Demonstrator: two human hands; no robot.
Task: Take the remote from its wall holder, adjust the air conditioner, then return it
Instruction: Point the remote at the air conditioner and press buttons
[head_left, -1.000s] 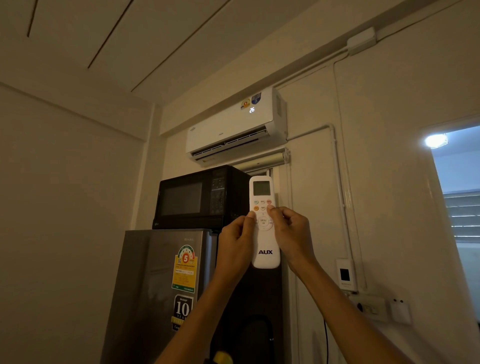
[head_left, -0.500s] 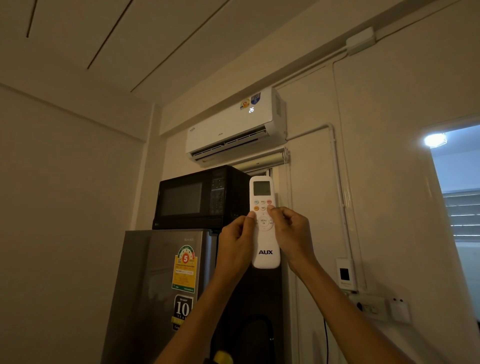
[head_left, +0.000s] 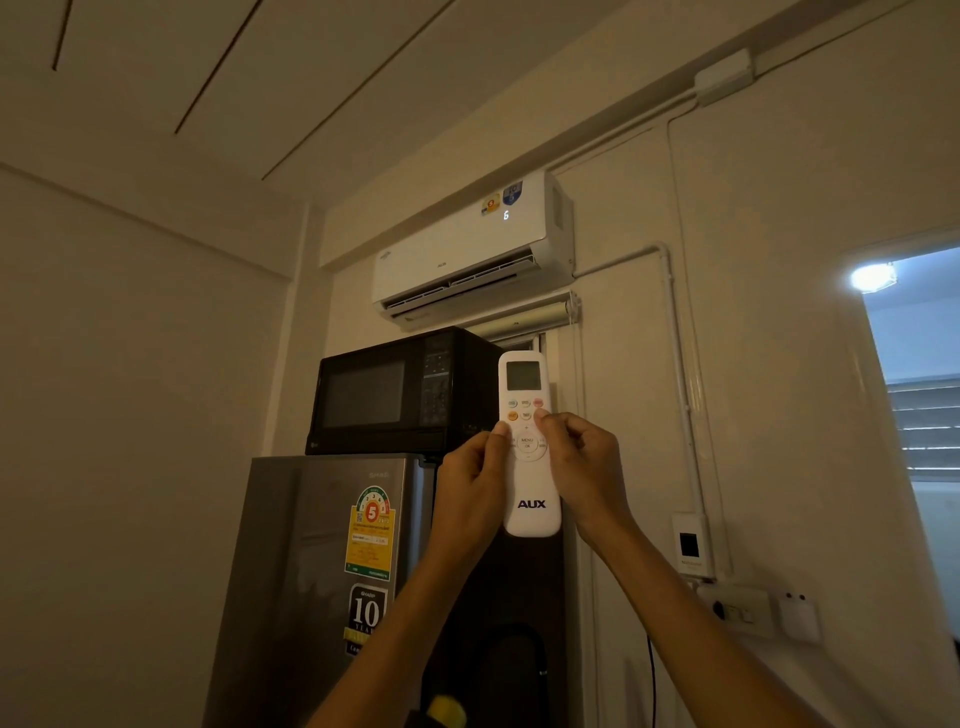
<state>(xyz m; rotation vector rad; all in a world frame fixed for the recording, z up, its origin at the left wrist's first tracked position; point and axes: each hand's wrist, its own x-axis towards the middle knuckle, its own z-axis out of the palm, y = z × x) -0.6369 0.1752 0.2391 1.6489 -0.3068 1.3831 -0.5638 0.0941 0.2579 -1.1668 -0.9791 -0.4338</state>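
A white AUX remote (head_left: 531, 499) stands upright in front of me, held from both sides. My left hand (head_left: 470, 491) grips its left edge, thumb tip by the ring of buttons. My right hand (head_left: 584, 467) grips its right edge, thumb resting on the buttons just under the small screen. Above, the white air conditioner (head_left: 467, 249) hangs high on the wall with its flap open and a lit digit on its front. A small white wall holder (head_left: 691, 545) with a dark window is fixed lower right and holds nothing.
A black microwave (head_left: 395, 395) sits on a grey fridge (head_left: 322, 587) to the left of my hands. A white conduit (head_left: 675, 364) runs down the wall to a socket strip (head_left: 737, 613). A bright doorway (head_left: 914, 415) opens at the right.
The air conditioner's lit display read 26 before and shows only a single 6 now. My hands and the remote have barely moved.
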